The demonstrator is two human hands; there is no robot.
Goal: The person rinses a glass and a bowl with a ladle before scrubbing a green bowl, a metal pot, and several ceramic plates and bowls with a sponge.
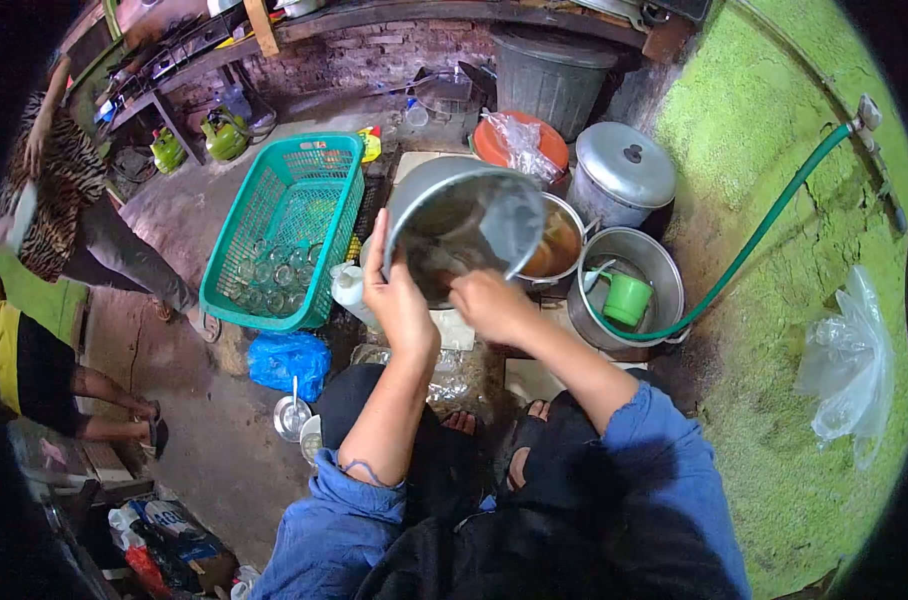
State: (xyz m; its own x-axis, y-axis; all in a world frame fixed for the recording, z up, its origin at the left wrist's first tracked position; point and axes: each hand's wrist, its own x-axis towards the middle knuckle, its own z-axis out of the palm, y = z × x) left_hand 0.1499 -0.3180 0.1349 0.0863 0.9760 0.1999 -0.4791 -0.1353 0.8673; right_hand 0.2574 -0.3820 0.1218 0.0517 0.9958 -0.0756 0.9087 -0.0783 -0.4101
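A large silver metal pot [406,205] is tilted in front of me, with its wide mouth turned towards me and to the right. My left hand [402,308] grips its lower left edge, thumb up along the outside. At the lower rim, my right hand [492,308] is closed with its fingers curled at the pot's mouth; whatever it holds is hidden. Just behind and right of the pot, a second pot [566,268] contains brownish-orange liquid. To its right, another metal pot [671,275] holds a green plastic mug [627,299] and the end of a green hose [774,225].
A teal basket [214,240] of glasses stands left, near a white bottle [350,287] and blue plastic bag [288,362]. A lidded pot [624,165] and grey bin [546,80] stand behind. Two other people [59,190] are at the left. A green wall [764,420] bounds the right.
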